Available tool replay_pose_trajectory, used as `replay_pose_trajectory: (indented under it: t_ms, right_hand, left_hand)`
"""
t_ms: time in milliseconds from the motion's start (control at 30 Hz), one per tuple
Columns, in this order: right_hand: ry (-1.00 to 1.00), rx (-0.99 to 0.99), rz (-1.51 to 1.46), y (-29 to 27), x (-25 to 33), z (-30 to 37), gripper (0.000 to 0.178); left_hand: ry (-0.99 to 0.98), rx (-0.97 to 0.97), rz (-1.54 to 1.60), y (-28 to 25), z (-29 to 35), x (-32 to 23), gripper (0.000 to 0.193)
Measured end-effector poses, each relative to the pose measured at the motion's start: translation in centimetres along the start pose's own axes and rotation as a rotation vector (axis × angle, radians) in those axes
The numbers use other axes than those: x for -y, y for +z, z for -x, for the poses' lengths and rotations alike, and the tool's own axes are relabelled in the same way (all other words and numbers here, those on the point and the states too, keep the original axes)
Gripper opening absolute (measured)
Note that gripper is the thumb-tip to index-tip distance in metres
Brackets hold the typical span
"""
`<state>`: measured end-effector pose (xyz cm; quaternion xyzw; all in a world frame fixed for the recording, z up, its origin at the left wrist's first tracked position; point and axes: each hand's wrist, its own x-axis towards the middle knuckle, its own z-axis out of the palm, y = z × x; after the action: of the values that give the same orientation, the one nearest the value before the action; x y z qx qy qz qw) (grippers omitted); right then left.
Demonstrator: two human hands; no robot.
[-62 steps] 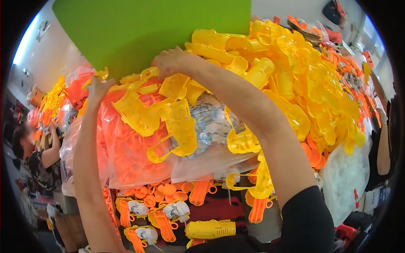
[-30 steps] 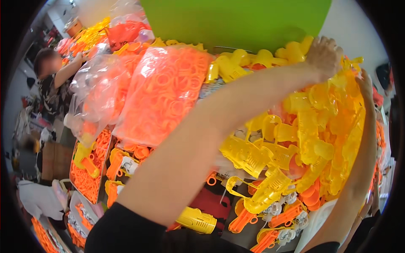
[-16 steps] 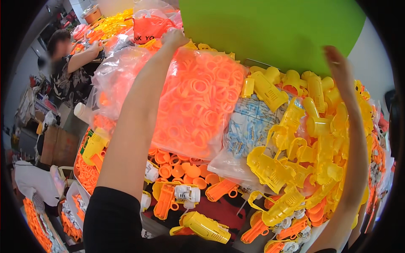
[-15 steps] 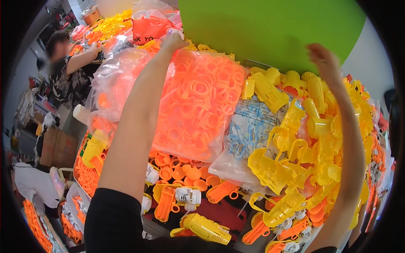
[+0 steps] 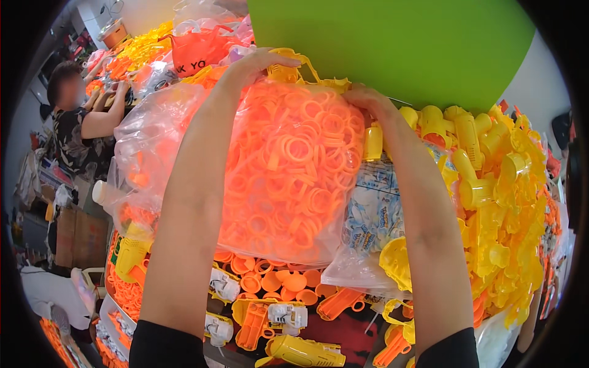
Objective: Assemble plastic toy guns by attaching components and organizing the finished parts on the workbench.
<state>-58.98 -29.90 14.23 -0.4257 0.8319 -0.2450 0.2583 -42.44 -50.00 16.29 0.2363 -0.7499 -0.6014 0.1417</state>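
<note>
Beyond the far edge of a clear bag of orange rings (image 5: 294, 178), my left hand (image 5: 254, 63) is closed on a yellow plastic shell (image 5: 284, 72), its fingers bent over the piece. At the bag's far right corner is my right hand (image 5: 373, 101), its fingers curled inward beside another yellow piece (image 5: 335, 84). The fingertips are partly hidden, so I cannot make out what they hold. Between my forearms the bag lies on the pile. A clear bag of blue-and-white printed packets (image 5: 374, 214) lies to its right, partly behind my right forearm.
Yellow shells (image 5: 503, 214) are heaped at the right. A green panel (image 5: 392, 49) stands behind. Nearer me lie orange caps (image 5: 294, 281), orange toy-gun parts (image 5: 251, 325) and a yellow housing (image 5: 307, 351). At the far left a co-worker (image 5: 80, 122) handles parts beside a red bag (image 5: 199, 52).
My right hand has come down and left from above the yellow heap to the bag's far corner. My left hand has shifted onto the yellow shell. The view has tilted slightly.
</note>
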Motion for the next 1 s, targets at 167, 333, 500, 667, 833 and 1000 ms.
replay_pose_trajectory:
  t_ms: [167,333,500,667,833,1000]
  right_hand:
    - [-0.275,-0.167,-0.350,-2.6,-7.6,-5.4,0.033]
    - [-0.265,-0.085,-0.312,-9.2,-2.0,3.7,0.050]
    - [-0.225,-0.425,-0.231,-14.2,-1.4,18.0,0.049]
    - [-0.100,-0.308,-0.358,-23.1,-12.8,21.2,0.062]
    - [-0.069,-0.854,-0.582,-27.0,-21.9,24.1,0.039]
    - [-0.021,-1.270,0.600,-26.0,-26.0,27.8,0.044]
  left_hand:
    - [0.141,0.022,-0.027,1.9,-2.8,0.3,0.056]
    - [0.296,0.160,-0.002,2.7,-1.1,-5.0,0.063]
    - [0.352,0.076,0.076,12.3,2.9,-11.4,0.034]
    - [0.213,0.403,0.152,23.6,5.3,-17.7,0.063]
    - [0.309,0.383,0.389,32.0,6.6,-18.9,0.086]
    - [0.589,0.560,-1.087,24.8,4.8,-13.6,0.107]
